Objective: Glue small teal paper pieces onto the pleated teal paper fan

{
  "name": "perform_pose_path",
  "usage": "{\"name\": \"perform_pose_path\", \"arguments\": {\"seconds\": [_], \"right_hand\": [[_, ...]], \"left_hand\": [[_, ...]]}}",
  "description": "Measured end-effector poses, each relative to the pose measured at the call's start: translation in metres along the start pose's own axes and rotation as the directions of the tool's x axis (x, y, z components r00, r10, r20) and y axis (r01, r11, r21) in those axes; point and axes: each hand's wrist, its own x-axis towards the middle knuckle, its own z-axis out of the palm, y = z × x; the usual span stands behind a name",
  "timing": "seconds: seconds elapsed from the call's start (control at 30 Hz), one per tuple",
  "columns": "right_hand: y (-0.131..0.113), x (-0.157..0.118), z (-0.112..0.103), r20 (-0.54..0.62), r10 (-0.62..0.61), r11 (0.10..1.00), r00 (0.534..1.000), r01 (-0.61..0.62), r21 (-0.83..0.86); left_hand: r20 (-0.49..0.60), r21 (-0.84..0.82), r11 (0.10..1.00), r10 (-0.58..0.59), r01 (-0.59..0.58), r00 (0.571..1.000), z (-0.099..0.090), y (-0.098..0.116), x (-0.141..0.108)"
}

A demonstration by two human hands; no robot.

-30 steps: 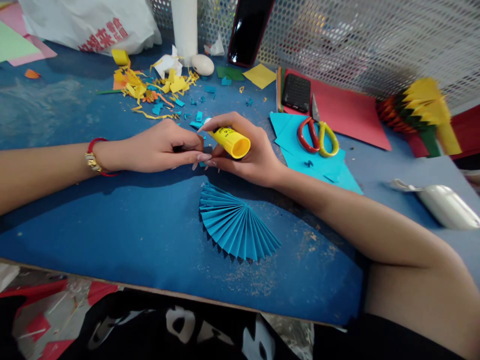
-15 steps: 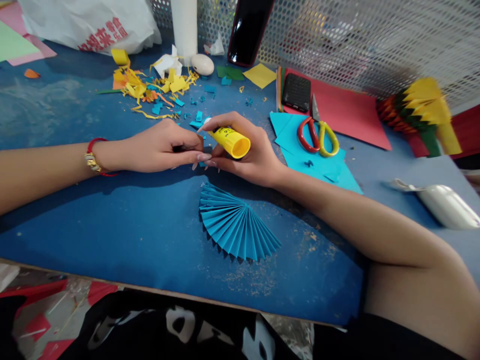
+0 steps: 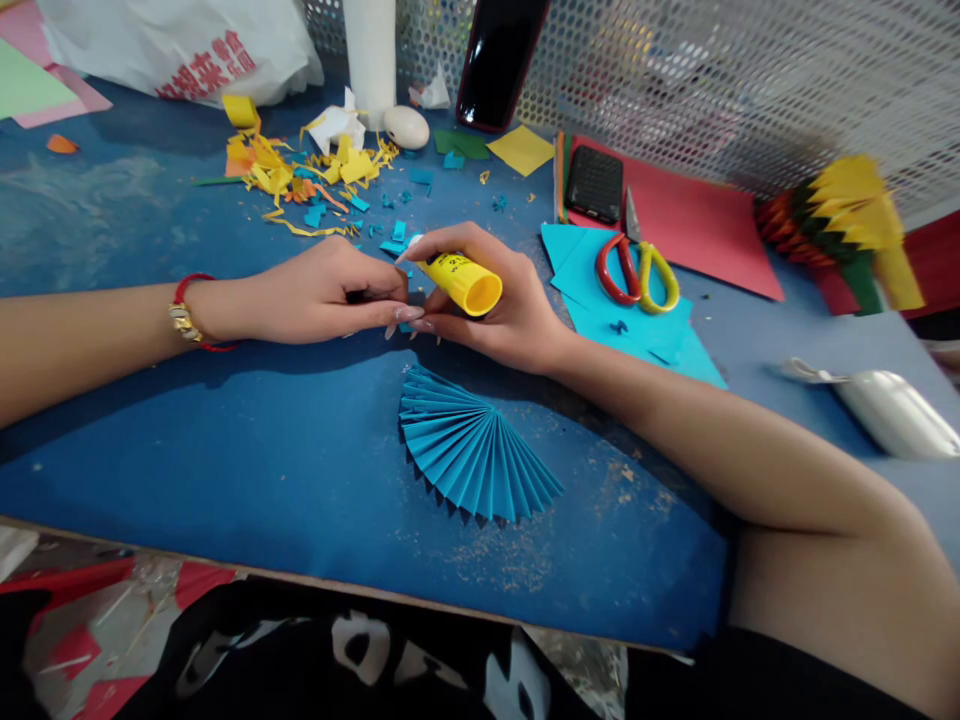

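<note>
My right hand (image 3: 514, 305) is wrapped round a yellow glue stick (image 3: 463, 282), its open round end facing me. My left hand (image 3: 330, 293), with a red string bracelet at the wrist, is closed, its thumb and finger pinched against my right fingertips. A speck of light blue paper (image 3: 406, 327) shows between the fingertips of the two hands; most of it is hidden. Just below the hands a pleated blue paper fan (image 3: 472, 445) lies spread on the blue table (image 3: 225, 450), touched by neither hand.
Scissors (image 3: 637, 275) with red and yellow handles lie on blue paper sheets (image 3: 667, 345) at right. Behind are red paper (image 3: 697, 225), a black case (image 3: 595, 184), a phone (image 3: 501, 65) and yellow scraps (image 3: 274, 175). A white case (image 3: 896, 410) and folded paper flower (image 3: 847, 215) stand far right.
</note>
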Motion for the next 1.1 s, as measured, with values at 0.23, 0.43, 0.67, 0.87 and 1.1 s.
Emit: {"name": "perform_pose_path", "arguments": {"seconds": [0.23,0.43,0.67,0.87,1.1], "right_hand": [[-0.0014,0.0005,-0.0011,0.011,-0.002,1.000,1.000,0.002,0.030],[0.0003,0.0015,-0.0013,0.018,0.027,0.999,0.999,-0.027,0.028],[0.0005,0.0002,-0.0006,0.030,0.003,0.999,1.000,-0.004,0.036],[0.0020,0.0002,-0.0006,0.041,-0.050,0.998,0.998,0.048,0.039],[0.0041,-0.0011,-0.0011,0.034,-0.044,0.999,0.998,0.044,0.003]], "left_hand": [[-0.016,0.017,1.000,0.024,-0.023,1.000,0.0009,0.0011,-0.0002],[-0.015,0.011,0.999,0.032,-0.032,0.999,0.0012,0.0006,-0.0004],[-0.010,-0.007,1.000,0.016,-0.016,1.000,0.0007,-0.0002,-0.0010],[-0.001,-0.001,1.000,-0.022,0.022,1.000,0.0004,0.0013,-0.0014],[-0.004,-0.018,1.000,-0.008,0.008,1.000,0.0011,0.0003,-0.0010]]}}
